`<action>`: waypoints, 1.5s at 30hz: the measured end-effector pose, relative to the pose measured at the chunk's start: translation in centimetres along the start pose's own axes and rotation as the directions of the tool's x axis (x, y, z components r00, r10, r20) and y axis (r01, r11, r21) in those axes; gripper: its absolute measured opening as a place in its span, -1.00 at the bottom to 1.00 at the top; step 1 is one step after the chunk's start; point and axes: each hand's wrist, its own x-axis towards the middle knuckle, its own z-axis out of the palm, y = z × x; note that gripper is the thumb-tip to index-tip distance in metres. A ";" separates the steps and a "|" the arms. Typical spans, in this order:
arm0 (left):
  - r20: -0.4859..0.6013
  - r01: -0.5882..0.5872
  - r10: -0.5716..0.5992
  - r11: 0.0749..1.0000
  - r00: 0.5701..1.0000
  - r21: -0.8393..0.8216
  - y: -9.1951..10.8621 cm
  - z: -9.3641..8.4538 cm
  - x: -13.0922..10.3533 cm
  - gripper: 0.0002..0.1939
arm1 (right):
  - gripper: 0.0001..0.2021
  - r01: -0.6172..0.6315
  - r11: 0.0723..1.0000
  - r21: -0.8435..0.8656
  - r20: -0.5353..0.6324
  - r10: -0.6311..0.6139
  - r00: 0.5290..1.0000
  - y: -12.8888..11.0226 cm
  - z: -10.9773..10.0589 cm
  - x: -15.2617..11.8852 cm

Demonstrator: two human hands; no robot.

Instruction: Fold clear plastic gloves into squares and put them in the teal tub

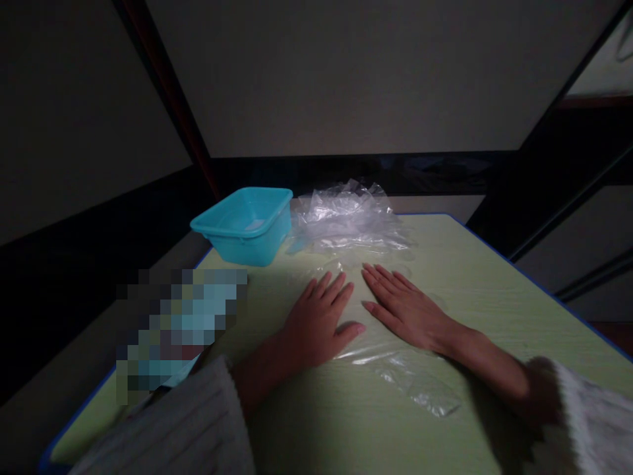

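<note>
A clear plastic bag (420, 386) lies spread on the pale green table (494, 284), its near end crinkled and shiny. My left hand (319, 320) rests flat on the bag's left part with the fingers spread. Opposite it, my right hand (408, 310) lies flat on the bag, fingers stretched forward and thumb apart. Neither hand grips anything. Parts of the bag are hidden beneath both palms. Just beyond my fingertips sits a heap of crumpled clear plastic bags (349, 218).
A turquoise plastic basin (242, 241) stands at the back left, with a small pale item inside. A blurred-out light blue object (192, 323) lies along the left table edge. Walls with dark trim rise behind and to the left of the table.
</note>
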 end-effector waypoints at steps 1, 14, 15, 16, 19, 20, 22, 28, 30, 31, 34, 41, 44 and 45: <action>-0.002 0.010 -0.010 1.000 1.000 0.005 -0.1 0.0 -0.1 -0.36 | -0.35 -0.005 1.000 0.003 -0.005 0.005 1.000 0.1 0.0 0.0; -0.016 0.111 -0.110 0.992 0.994 0.064 -0.9 -0.2 -0.6 -0.41 | -0.24 -0.081 0.997 0.013 0.043 0.080 0.996 1.4 -0.1 -0.5; -0.012 0.110 -0.109 0.992 0.994 0.065 -0.8 -0.2 -0.6 -0.41 | -0.23 -0.084 0.996 0.020 0.044 0.083 0.996 1.5 -0.1 -0.6; -0.008 0.109 -0.108 0.992 0.994 0.064 -0.8 -0.3 -0.6 -0.41 | -0.22 -0.086 0.996 0.028 0.046 0.085 0.995 1.7 0.0 -0.6; 0.006 0.101 -0.102 0.994 0.995 0.052 -0.6 -0.5 -0.5 -0.39 | -0.22 -0.090 0.995 0.045 0.037 0.089 0.995 1.7 -0.2 -0.7; 0.012 0.102 -0.103 0.994 0.995 0.045 -0.5 -0.6 -0.5 -0.38 | -0.22 -0.090 0.995 0.048 0.026 0.089 0.996 1.6 -0.3 -0.7; 0.024 0.107 -0.108 0.994 0.994 0.026 -0.3 -0.7 -0.7 -0.37 | -0.24 -0.083 0.995 0.047 -0.006 0.083 0.997 1.2 -0.8 -0.6; -0.065 0.074 -0.077 0.996 0.995 -0.055 0.5 -1.2 -1.4 -0.43 | -0.37 0.071 0.993 0.096 -0.020 -0.069 0.997 -0.7 -2.6 -0.3; -0.102 0.073 -0.080 0.995 0.992 -0.071 0.7 -1.4 -1.4 -0.49 | -0.39 0.142 0.982 0.129 -0.018 -0.140 0.990 -1.0 -2.8 -0.1; -0.124 0.075 -0.084 0.994 0.989 -0.077 0.7 -1.5 -1.3 -0.53 | -0.39 0.171 0.975 0.142 -0.015 -0.171 0.985 -1.1 -2.8 0.1; -0.194 0.055 -0.069 0.995 0.979 -0.079 0.6 -1.4 -0.6 -0.56 | -0.38 0.229 0.960 0.164 0.004 -0.232 0.973 -1.1 -2.5 0.5; -0.052 -0.023 0.021 0.999 0.998 -0.031 -0.3 0.0 0.3 -0.35 | -0.34 0.193 0.965 0.177 0.040 -0.203 0.978 0.6 -1.4 0.8; -0.025 -0.015 0.014 1.000 1.000 -0.027 -0.2 0.1 0.2 -0.35 | -0.33 0.106 0.983 0.150 0.048 -0.114 0.992 1.7 -1.3 0.8; -0.019 -0.010 0.010 0.999 1.000 -0.030 -0.2 0.0 0.2 -0.35 | -0.31 0.073 0.988 0.136 0.057 -0.081 0.995 2.1 -1.4 0.8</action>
